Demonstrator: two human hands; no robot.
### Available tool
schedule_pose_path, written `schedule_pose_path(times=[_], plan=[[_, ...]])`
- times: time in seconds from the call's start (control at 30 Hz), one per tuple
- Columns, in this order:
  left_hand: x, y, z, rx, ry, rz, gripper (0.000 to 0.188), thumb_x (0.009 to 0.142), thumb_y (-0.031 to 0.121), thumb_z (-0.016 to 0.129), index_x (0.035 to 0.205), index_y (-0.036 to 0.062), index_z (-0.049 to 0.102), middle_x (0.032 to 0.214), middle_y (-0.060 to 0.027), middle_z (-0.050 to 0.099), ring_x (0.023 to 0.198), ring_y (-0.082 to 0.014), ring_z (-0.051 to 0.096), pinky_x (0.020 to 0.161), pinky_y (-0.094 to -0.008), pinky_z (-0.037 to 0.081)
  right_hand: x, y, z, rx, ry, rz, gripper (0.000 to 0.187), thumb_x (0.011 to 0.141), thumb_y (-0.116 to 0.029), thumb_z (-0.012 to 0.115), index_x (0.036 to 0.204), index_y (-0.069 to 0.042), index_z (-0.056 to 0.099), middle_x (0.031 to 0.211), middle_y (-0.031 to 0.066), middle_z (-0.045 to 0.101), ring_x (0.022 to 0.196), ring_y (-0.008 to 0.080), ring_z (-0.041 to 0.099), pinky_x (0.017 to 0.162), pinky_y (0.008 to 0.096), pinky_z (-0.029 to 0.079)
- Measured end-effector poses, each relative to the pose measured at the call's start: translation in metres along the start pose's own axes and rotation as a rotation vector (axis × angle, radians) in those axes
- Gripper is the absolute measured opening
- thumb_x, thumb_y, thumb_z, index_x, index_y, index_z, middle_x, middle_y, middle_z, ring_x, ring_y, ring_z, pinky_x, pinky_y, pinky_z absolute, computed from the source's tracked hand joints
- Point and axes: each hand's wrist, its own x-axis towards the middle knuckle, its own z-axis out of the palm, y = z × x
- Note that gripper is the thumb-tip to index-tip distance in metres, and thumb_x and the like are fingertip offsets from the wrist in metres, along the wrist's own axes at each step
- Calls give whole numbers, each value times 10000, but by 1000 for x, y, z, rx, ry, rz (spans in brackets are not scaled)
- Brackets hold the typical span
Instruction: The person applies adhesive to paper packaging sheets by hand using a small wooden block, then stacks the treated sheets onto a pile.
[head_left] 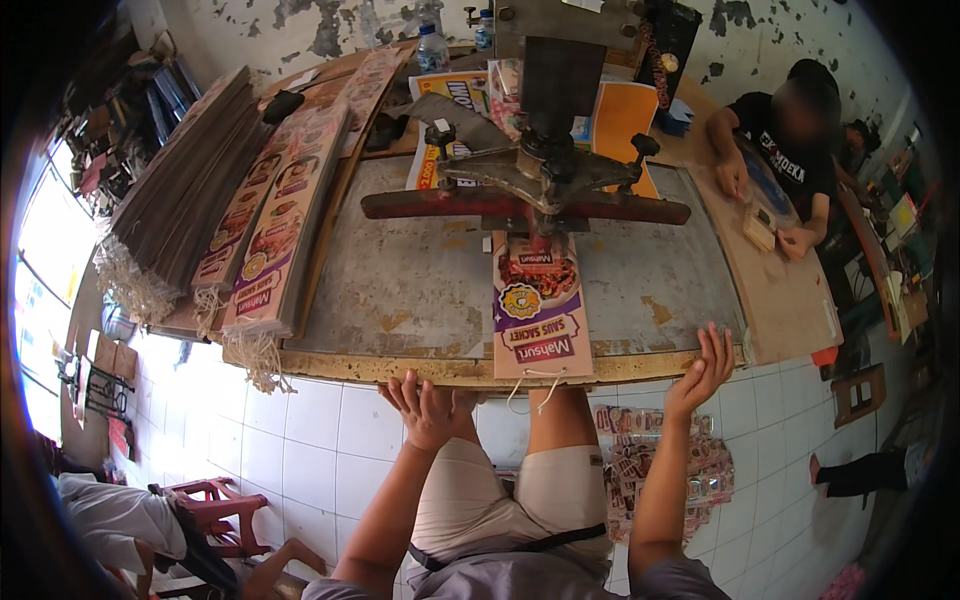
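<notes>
A long printed card strip [542, 300] in purple and pink lies on the grey metal bed [400, 280], with a food picture on it. Its far end passes under the dark press bar [430, 207], and a white string loop [541, 378] hangs from its near end over the table edge. My left hand [428, 408] rests at the front edge left of the strip, fingers spread and holding nothing. Near the right corner of that edge, my right hand [700, 375] has its fingers stretched upward, likewise without anything in it.
Stacked printed strips [285, 220] with strings stand on the left, beside a stack of grey-brown strips [185, 180]. An orange sheet [625, 130] and water bottle [432, 50] are behind the press. Another person [785, 150] works at the right. Printed pieces [660, 470] lie on the floor.
</notes>
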Motion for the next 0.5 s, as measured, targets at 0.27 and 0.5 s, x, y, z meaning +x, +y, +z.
schedule_pose_path(times=[0.27,0.5], plan=[[2,5,-5,11,-14,-26,889,922,335,816,1607,2,356,1647,-335,384,1624,-609,223,1268,-839,183,-11,-7,5,50,66,9,593,1242,-349,247,1436,-23,702,1548,133,664,1531,405,492,1262,596,346],[3,6,-6,24,-15,-18,872,931,337,802,1601,-5,360,1646,-336,384,1629,-602,212,1270,-843,173,-13,-5,6,41,67,3,598,1241,-358,231,1452,-25,680,1555,139,651,1531,409,482,1267,614,336]])
